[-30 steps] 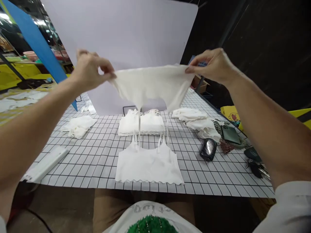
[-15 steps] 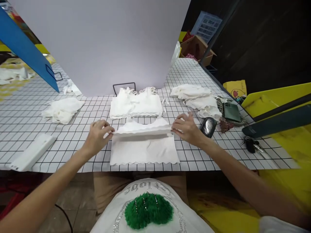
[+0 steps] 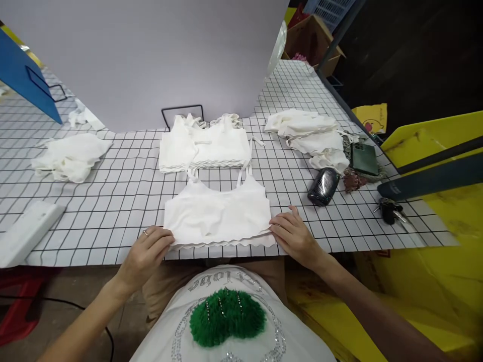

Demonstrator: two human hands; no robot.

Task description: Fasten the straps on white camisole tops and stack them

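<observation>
At table's near edge, left hand [image 3: 145,254] & right hand [image 3: 292,234] pinch bottom corners of the white top [image 3: 219,216], lying flat.

crop top [image 3: 219,216]: plain white, bottom centre
desk [image 3: 124,191]: white with a black grid
backdrop board [image 3: 151,55]: pale lilac-grey, top centre
panel [image 3: 22,75]: blue, upper left
pouch [image 3: 322,186]: glossy black, right
phone [image 3: 363,158]: dark green, right
bin [image 3: 433,146]: yellow, right edge

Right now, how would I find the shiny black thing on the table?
Start at the checked table and go to its right side. Below the loose heap of white cloth and left of the green phone lies the shiny black pouch. It is the only dark, glossy, rounded thing there.
</observation>
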